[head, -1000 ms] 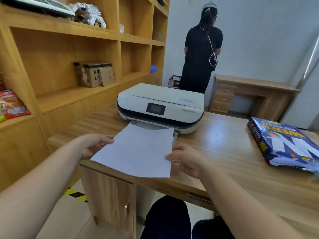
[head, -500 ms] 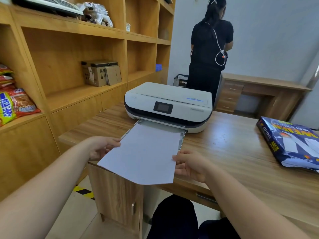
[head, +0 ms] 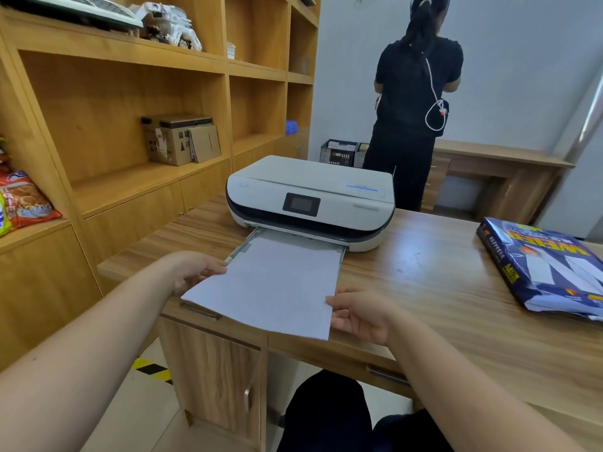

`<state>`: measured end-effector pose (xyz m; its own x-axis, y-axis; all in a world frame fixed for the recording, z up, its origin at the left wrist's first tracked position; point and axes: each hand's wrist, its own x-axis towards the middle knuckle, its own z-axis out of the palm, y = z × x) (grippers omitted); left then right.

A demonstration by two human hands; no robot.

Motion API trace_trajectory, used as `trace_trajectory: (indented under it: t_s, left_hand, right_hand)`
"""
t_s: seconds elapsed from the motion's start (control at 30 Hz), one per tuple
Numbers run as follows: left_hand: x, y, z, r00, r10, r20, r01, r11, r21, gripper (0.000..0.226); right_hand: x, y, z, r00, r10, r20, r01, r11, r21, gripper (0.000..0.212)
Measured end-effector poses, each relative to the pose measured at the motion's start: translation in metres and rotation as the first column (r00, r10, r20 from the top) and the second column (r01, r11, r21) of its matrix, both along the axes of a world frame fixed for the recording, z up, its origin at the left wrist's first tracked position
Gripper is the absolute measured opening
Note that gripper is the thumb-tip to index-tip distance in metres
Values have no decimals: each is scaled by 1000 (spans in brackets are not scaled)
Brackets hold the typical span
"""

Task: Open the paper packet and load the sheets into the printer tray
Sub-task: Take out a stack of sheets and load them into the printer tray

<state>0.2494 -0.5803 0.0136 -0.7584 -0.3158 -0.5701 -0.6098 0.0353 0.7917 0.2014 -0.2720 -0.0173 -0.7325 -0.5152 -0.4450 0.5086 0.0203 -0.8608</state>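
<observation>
A white printer (head: 310, 197) sits on the wooden desk (head: 440, 288), its paper tray (head: 248, 243) pulled out toward me. White sheets (head: 274, 285) lie with their far edge over the tray and their near edge past the desk front. My left hand (head: 195, 270) grips the sheets' left edge. On their right near corner, my right hand (head: 357, 313) holds them. The blue paper packet (head: 545, 265) lies on the desk at the far right, its near end torn open.
Wooden shelves (head: 156, 177) stand along the left with cardboard boxes (head: 181, 138) and snack bags (head: 23, 200). A person in black (head: 414, 112) stands behind the desk, back turned. A second desk (head: 499, 171) and a black crate (head: 339, 151) are at the back.
Both hands have pushed the sheets forward, so their far edge now lies deeper in the tray. The camera has come closer to the printer.
</observation>
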Motion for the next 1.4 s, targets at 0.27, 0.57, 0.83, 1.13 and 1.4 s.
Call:
trace_trajectory:
  t_s: [0.27,0.57,0.83,1.13,1.4]
  left_hand:
    - [-6,-4,6,999,-37,14,38,998,-55,29]
    - [-23,4,6,1000,-26,9,27,979,-200,35]
    - [-41,9,2,993,28,-112,-63,943,-326,32]
    - [-20,-6,3,993,90,-78,-94,995,-40,17]
    - [-8,-16,5,997,71,-39,-69,996,57,12]
  right_hand:
    - [-4,-7,0,1000,-10,-4,10,999,35,24]
    - [-11,-8,2,998,-35,-50,38,997,66,32]
    - [-14,-9,-2,998,-56,-29,57,998,33,48]
    - [-19,-14,-3,992,-116,-53,119,991,57,43]
    - [-21,-15,0,988,-138,-67,142,988,66,35]
